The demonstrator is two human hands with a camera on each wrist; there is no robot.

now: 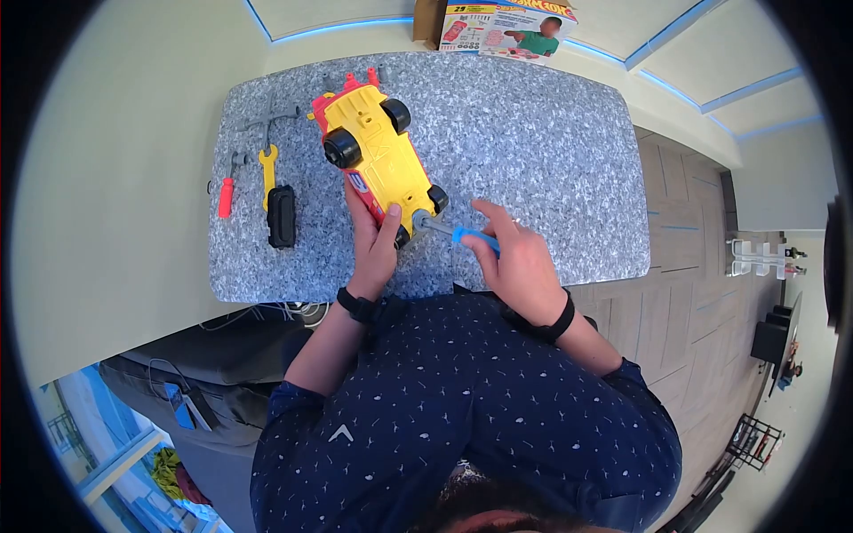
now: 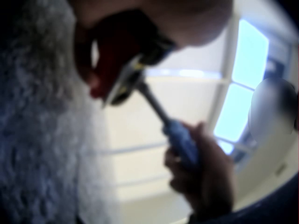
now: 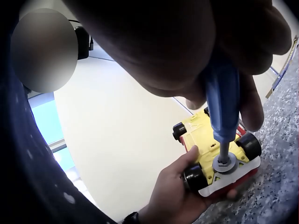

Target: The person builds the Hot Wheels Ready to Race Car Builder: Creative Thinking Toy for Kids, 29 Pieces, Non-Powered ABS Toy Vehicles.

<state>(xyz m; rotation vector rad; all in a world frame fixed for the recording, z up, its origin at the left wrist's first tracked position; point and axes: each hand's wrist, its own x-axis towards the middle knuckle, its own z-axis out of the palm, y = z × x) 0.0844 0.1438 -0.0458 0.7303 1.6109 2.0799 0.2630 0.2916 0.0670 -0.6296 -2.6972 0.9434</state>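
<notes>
My left hand (image 1: 374, 244) grips a red toy car with a yellow underside (image 1: 386, 164), tipped so its black wheels face up toward me. In my right hand (image 1: 524, 271) is a toy screwdriver with a blue handle (image 3: 223, 100) and a grey shaft. The shaft meets a round grey bolt head (image 3: 224, 163) on the underside, between the two wheels at the end nearest me. A white strip (image 3: 233, 177) edges that end of the car in the right wrist view. The left wrist view is blurred, with the screwdriver handle (image 2: 182, 142) in the right hand's fingers.
Left on the speckled grey table (image 1: 533, 151) lie a yellow wrench (image 1: 269, 169), a black plastic part (image 1: 282, 216), a red-handled tool (image 1: 226, 195) and a grey cross-shaped tool (image 1: 269, 117). A printed toy box (image 1: 498, 31) stands beyond the far edge.
</notes>
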